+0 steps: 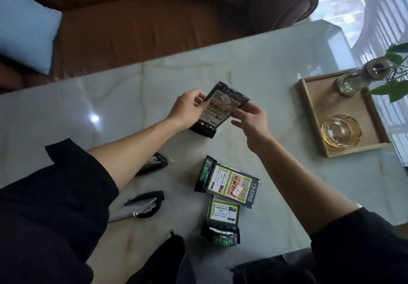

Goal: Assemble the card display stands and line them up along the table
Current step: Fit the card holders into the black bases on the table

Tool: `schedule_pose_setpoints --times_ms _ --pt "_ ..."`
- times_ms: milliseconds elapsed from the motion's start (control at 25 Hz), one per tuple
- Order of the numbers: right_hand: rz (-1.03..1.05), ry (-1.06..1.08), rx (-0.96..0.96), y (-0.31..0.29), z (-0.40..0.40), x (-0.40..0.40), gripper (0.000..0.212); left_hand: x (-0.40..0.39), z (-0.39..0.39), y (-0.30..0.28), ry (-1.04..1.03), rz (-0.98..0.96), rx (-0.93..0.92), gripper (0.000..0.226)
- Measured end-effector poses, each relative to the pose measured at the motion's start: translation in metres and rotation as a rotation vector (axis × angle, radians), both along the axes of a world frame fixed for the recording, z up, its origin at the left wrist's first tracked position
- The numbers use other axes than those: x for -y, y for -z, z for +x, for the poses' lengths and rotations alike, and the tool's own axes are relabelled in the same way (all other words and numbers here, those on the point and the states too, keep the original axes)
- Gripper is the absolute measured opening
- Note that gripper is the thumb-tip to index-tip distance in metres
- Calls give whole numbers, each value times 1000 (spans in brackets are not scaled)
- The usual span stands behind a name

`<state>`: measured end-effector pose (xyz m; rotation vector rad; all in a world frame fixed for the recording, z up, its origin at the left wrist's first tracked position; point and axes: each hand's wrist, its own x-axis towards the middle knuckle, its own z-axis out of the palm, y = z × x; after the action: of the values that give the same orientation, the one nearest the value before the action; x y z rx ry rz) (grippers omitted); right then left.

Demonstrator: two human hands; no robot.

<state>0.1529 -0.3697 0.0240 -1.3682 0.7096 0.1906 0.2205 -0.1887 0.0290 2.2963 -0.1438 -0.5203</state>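
Note:
A card display stand point(220, 109) stands upright in the middle of the marble table point(88, 107), its printed card rising from a black base point(203, 132). My left hand point(187, 109) pinches the card's left edge. My right hand point(249, 120) touches its right edge with the fingertips, the other fingers spread. Nearer to me two more stands lie flat, one point(229, 183) overlapping the other point(223, 219). Two loose black bases point(154, 164) point(145, 204) lie at the left, partly hidden by my left arm.
A wooden tray point(313, 116) at the right holds a glass ashtray point(341, 130) and a glass vase with a green plant point(353, 80). A brown sofa point(143, 19) with a light blue cushion point(24, 23) runs along the table's far side. A window is at the right.

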Motion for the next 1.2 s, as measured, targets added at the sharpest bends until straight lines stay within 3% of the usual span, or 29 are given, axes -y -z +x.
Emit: schedule_pose_setpoints --times_ms 520,800,960,1080,1200 --pt "-692 -342 196 4 -6 -40 24 -41 -42 5 -185 76 -10 27" --pt "-767 -454 183 -2 -13 -40 24 -41 -47 -1 -143 50 -95 32" --pt "-571 -388 43 -4 -28 -32 46 -48 -55 -2 -161 162 -188 24" --pt "-516 -375 -80 5 -55 -18 53 -44 -70 0 31 229 -294 25" --pt "-511 -307 -172 16 -91 -4 52 -22 -90 4 257 254 -282 36"
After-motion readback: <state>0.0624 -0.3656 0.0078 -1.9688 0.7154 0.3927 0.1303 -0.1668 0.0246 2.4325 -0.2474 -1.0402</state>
